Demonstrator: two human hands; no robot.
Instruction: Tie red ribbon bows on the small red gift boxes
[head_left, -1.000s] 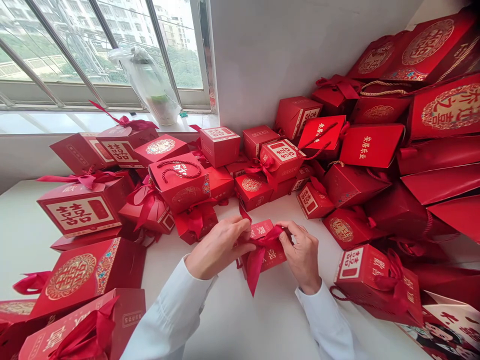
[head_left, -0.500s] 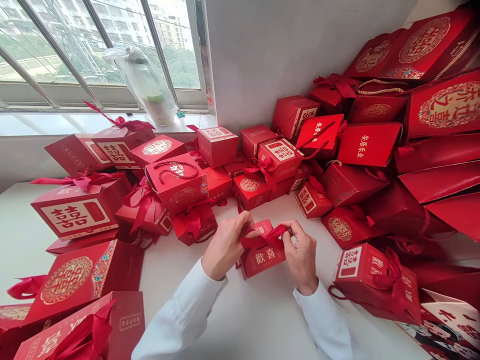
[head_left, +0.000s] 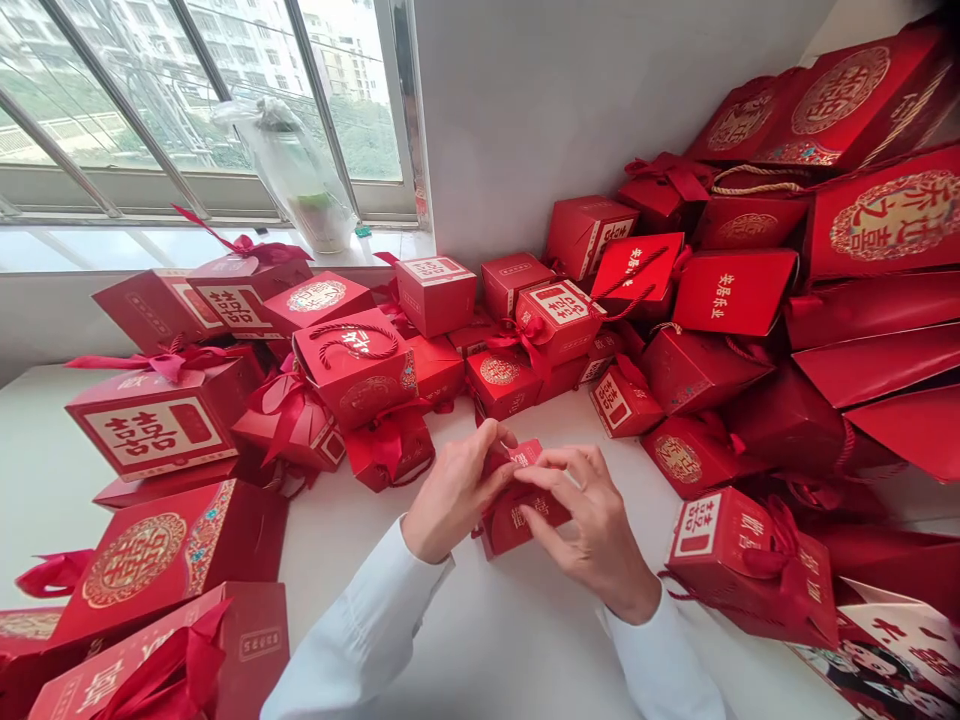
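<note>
A small red gift box (head_left: 510,530) with gold characters stands on the white table in front of me, its top partly covered by my fingers. My left hand (head_left: 461,490) is closed at the box's left side, pinching the red ribbon (head_left: 493,466). Over the top of the box reaches my right hand (head_left: 596,520), thumb and index finger apart around the ribbon's middle. Its index fingertip meets my left thumb. The knot and most of the ribbon are hidden behind my fingers.
Red gift boxes with bows (head_left: 154,415) crowd the table's left side and back. More boxes and large red bags (head_left: 885,220) are piled on the right. A plastic-wrapped cup (head_left: 315,205) stands on the sill by the barred window. One ribboned box (head_left: 757,565) sits near my right forearm.
My right hand has moved left from the ribbon's right end to the middle of the box, its fingers spreading there. My left hand has stayed nearly in place on the ribbon.
</note>
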